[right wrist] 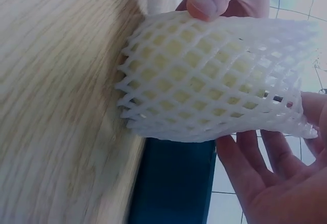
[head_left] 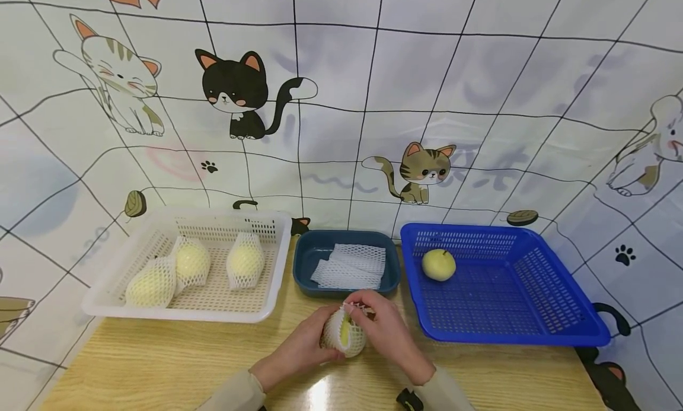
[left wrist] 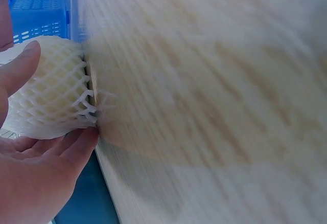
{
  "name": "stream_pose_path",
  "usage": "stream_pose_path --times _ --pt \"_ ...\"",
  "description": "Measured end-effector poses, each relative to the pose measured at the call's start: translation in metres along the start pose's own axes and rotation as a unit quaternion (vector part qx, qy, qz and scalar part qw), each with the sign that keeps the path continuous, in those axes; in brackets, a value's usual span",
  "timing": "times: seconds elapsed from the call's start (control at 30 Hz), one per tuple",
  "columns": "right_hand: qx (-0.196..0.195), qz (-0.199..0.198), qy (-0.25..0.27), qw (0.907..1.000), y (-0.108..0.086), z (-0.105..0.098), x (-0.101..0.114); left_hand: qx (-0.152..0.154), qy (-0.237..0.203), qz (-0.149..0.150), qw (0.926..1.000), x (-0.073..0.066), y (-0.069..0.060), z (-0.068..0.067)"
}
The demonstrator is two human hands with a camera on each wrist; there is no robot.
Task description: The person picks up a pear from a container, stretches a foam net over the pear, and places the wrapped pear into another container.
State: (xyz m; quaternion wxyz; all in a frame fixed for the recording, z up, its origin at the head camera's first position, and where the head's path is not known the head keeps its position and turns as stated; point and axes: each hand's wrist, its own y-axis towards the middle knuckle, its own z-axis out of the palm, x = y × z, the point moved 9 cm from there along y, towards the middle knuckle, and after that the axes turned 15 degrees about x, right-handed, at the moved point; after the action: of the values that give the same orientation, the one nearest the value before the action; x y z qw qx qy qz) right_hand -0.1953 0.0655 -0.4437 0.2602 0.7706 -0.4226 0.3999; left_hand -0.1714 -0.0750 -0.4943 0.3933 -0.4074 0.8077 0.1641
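On the table, my left hand (head_left: 301, 346) holds a yellow-green fruit, an apple or pear, wrapped in a white foam net sleeve (head_left: 332, 334). Its thumb (left wrist: 23, 65) presses one side and the fingers curl around the other. My right hand (head_left: 386, 331) pinches the sleeve's upper edge; in the right wrist view, the net (right wrist: 189, 75) covers the fruit and its loose end extends toward that hand. Yellow skin shows through a gap in the head view. Just behind the hands, a dark teal tray (head_left: 300, 274) contains flat foam net sleeves (head_left: 349, 268).
At the left stands a white basket (head_left: 224, 314) with three net-wrapped fruits (head_left: 246, 261). A blue basket (head_left: 512, 338) at the right contains one bare yellow-green fruit (head_left: 439, 264). A cat-patterned cloth (head_left: 341, 132) hangs behind the wooden table (head_left: 176, 363).
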Motion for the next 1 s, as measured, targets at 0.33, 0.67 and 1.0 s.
stream_pose_path --times 0.33,0.67,1.0 --pt "0.081 -0.009 0.122 0.9891 -0.004 0.003 -0.02 0.008 -0.013 0.013 0.9998 -0.001 0.001 0.0" --pt "0.191 -0.039 0.023 0.9805 -0.023 0.014 -0.024 0.03 -0.016 0.014 0.9993 0.003 -0.002 -0.003" --pt "0.188 -0.01 -0.116 0.9752 -0.014 0.027 -0.033 0.055 -0.01 -0.001 0.9984 0.004 0.009 -0.003"
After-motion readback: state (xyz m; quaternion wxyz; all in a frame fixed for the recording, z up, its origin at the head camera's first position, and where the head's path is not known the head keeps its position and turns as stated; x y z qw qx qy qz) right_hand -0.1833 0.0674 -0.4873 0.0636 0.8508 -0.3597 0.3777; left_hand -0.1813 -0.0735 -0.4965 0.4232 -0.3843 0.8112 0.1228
